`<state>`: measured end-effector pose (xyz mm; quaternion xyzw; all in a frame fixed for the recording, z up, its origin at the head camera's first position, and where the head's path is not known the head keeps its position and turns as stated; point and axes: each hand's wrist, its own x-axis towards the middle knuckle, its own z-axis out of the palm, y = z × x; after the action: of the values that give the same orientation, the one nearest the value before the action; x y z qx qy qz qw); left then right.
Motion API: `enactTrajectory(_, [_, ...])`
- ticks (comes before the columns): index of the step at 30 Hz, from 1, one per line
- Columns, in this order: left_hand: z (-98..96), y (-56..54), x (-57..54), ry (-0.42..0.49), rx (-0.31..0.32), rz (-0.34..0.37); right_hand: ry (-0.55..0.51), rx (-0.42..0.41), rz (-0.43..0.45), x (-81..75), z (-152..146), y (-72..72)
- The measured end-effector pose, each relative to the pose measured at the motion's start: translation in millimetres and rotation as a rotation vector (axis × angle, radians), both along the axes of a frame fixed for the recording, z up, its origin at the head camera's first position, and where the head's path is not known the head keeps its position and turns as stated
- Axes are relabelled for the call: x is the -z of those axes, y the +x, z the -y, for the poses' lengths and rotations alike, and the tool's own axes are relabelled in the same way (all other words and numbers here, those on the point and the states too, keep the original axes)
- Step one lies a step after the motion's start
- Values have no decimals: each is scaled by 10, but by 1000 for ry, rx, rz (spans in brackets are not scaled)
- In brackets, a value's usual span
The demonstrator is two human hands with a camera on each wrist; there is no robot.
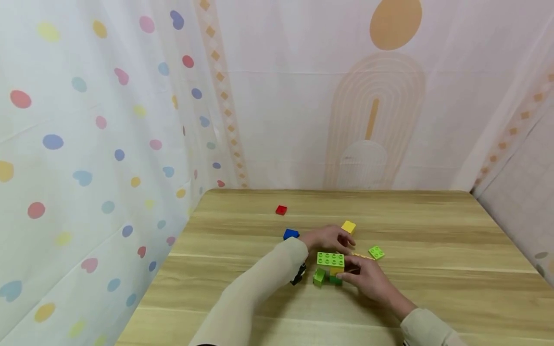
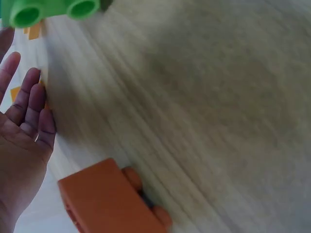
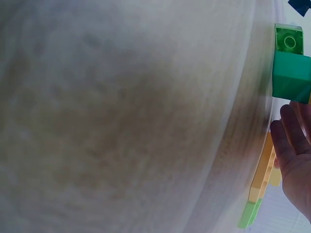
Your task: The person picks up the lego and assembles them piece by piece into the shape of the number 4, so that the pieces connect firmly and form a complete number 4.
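Observation:
My left hand (image 1: 330, 237) reaches across behind a small brick stack, fingers loosely extended; in the left wrist view nothing shows within its grasp. A yellow brick (image 1: 348, 227) lies just beyond its fingers. My right hand (image 1: 371, 278) holds the right side of the stack, thumb in front, other fingers partly hidden behind. The stack has a light green studded plate (image 1: 331, 259) on top, a yellow-orange brick (image 1: 336, 270) below and a dark green brick (image 3: 290, 75) at the bottom. Against its left side is a small light green brick (image 1: 319, 277).
A red piece (image 1: 281, 210) lies far back, a blue brick (image 1: 291, 234) left of my left wrist. A light green square plate (image 1: 376, 252) and an orange strip (image 1: 362, 256) lie right. My left forearm partly covers a black-and-white piece (image 1: 298, 274). An orange block (image 2: 109, 199) appears near my left hand.

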<state>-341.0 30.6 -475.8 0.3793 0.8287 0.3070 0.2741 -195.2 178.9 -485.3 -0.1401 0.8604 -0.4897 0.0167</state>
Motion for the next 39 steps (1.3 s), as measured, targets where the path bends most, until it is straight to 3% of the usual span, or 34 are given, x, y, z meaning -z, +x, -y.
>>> enactTrajectory(7, [-31,-15,39,-44,55,-144,-21,-9,-11,9,12,-9])
enactTrajectory(15, [-96,29,45,-113,82,-234,-24,-16,-17,18,18,-4])
enactTrajectory(25, [-104,58,26,-105,41,-222,-36,-15,-11,15,12,2])
enactTrajectory(34, [194,-43,-22,-64,-41,-150,-53,-5,26,15,15,-5])
enactTrajectory(39, [207,-19,-24,-75,3,-194,-44,9,44,8,10,4])
